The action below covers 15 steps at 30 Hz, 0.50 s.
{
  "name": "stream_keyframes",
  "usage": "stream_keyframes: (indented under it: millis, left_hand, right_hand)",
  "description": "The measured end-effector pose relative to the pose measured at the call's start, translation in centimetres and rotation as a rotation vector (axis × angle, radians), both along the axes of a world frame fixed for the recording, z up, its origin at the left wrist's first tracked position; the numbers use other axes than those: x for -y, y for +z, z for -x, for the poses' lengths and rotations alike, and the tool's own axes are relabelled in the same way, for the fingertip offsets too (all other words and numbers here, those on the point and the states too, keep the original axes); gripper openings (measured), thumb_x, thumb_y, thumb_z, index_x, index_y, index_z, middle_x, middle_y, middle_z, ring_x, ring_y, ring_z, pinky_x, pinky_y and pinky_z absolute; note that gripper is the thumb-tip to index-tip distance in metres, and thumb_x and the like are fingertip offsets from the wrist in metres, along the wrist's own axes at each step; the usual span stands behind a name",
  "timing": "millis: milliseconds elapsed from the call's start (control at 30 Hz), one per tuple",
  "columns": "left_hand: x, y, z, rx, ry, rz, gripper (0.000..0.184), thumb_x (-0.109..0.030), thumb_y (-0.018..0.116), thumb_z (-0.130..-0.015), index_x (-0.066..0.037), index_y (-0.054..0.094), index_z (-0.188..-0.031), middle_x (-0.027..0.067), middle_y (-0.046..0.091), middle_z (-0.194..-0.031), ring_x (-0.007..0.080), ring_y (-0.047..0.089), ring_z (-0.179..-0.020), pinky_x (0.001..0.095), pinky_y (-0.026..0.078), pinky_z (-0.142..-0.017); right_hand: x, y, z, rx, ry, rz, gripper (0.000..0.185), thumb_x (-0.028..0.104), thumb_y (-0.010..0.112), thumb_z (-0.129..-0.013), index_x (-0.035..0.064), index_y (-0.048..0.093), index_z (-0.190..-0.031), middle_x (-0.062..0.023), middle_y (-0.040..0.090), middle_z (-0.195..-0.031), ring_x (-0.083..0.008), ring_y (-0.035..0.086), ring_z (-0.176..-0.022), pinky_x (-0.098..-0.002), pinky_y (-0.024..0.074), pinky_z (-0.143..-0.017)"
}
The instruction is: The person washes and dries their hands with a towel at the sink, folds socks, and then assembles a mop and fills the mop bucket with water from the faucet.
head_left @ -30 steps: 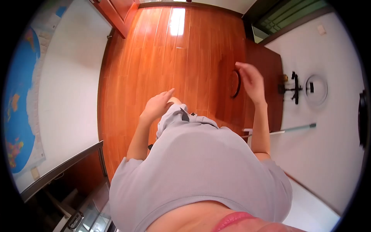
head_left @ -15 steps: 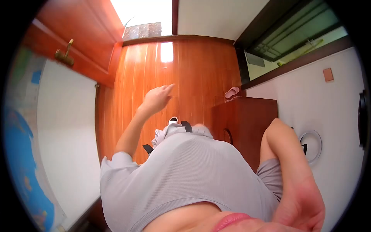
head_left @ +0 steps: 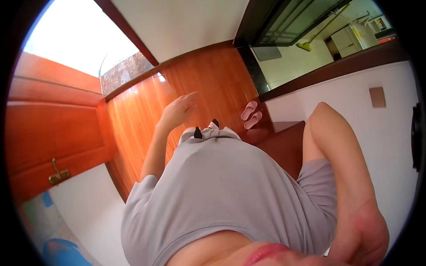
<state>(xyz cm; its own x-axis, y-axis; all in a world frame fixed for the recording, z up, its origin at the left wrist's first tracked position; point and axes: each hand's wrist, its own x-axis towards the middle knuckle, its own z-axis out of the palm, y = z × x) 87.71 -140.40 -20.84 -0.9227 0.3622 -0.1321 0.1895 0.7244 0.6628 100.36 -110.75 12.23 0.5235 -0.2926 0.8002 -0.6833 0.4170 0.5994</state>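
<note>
My left hand hangs in front of my body above the wooden floor. It holds nothing; its fingers reach loosely forward, slightly bent and blurred. My right arm is raised and bent at the elbow. My right hand is beside my face at the lower right, its fingers hidden or cut off by the frame edge. What they touch cannot be seen. Below my grey shirt, a foot in a pale slipper shows.
At left, a reddish wooden door with a brass handle stands open to bright light. Two pink slippers lie by a dark red cabinet. Another doorway at right shows a green mop. A switch plate is on the wall.
The view has turned to the right and moved forward; the door has swung lower in view, and both pink slippers now show. My left hand stays in front; my right hand stays near my face.
</note>
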Motion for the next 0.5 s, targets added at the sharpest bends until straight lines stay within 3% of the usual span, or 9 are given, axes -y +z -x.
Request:
stream_keyframes:
  millis: [200, 267, 300, 400, 433, 500]
  left_hand:
    - [3.2, -6.8, 10.3, 0.036, 0.168, -0.015, 0.041, -0.022, 0.058, -0.092, -0.013, 0.052, -0.132, 0.0111, 0.064, -0.115, 0.027, 0.064, -0.099, 0.038, 0.051, -0.083]
    - [2.2, -7.7, 14.6, 0.059, 0.147, -0.025, 0.041, -0.022, 0.059, -0.092, -0.011, 0.052, -0.131, 0.0113, 0.065, -0.115, 0.0267, 0.065, -0.098, 0.0385, 0.052, -0.083]
    - [1.4, -8.0, 17.2, 0.138, 0.144, 0.032, 0.041, -0.022, 0.059, -0.092, -0.01, 0.053, -0.131, 0.0121, 0.065, -0.114, 0.0268, 0.065, -0.098, 0.0385, 0.051, -0.083]
    - [-1.0, -10.8, 27.9, 0.17, 0.003, 0.069, 0.041, -0.021, 0.06, -0.091, -0.008, 0.053, -0.13, 0.013, 0.065, -0.113, 0.0274, 0.064, -0.099, 0.0386, 0.051, -0.084]
    - [-2.5, -11.7, 32.2, 0.128, -0.091, 0.043, 0.041, -0.02, 0.06, -0.091, -0.008, 0.053, -0.13, 0.0131, 0.065, -0.113, 0.0279, 0.064, -0.1, 0.0386, 0.051, -0.084]
    - [-8.0, -10.3, 41.3, 0.078, -0.237, 0.093, 0.041, -0.019, 0.059, -0.09, -0.008, 0.053, -0.129, 0.0132, 0.065, -0.112, 0.0287, 0.063, -0.1, 0.0392, 0.051, -0.084]
  right_hand:
    - [-2.6, 0.0, 13.8, -0.129, 0.174, 0.058, 0.029, 0.02, 0.062, -0.092, -0.0005, 0.058, -0.111, -0.0068, 0.064, -0.115, -0.015, 0.061, -0.107, -0.0261, 0.0494, -0.096]
    - [-4.8, 0.0, 16.5, 0.237, 0.262, -0.13, 0.03, 0.021, 0.063, -0.091, -0.001, 0.059, -0.111, -0.0074, 0.063, -0.115, -0.0133, 0.058, -0.111, -0.0241, 0.0461, -0.098]
    - [-5.7, -0.6, 18.2, 0.237, 0.225, -0.125, 0.03, 0.021, 0.063, -0.091, -0.001, 0.059, -0.111, -0.0074, 0.063, -0.115, -0.0133, 0.058, -0.111, -0.0241, 0.0461, -0.098]
    - [-6.1, -1.4, 24.5, 0.42, 0.593, -0.236, 0.033, 0.024, 0.067, -0.089, -0.0021, 0.061, -0.108, -0.0071, 0.062, -0.114, -0.0144, 0.056, -0.112, -0.0235, 0.0449, -0.096]
    - [-6.4, -2.0, 26.9, 0.22, 0.363, -0.171, 0.034, 0.024, 0.069, -0.087, -0.0024, 0.06, -0.107, -0.0072, 0.063, -0.11, -0.0179, 0.059, -0.107, -0.025, 0.0466, -0.093]
    - [-7.4, -2.8, 31.4, 0.125, 0.082, -0.088, 0.03, 0.02, 0.068, -0.086, -0.0024, 0.06, -0.104, -0.0078, 0.063, -0.107, -0.0188, 0.059, -0.105, -0.0265, 0.0469, -0.092]
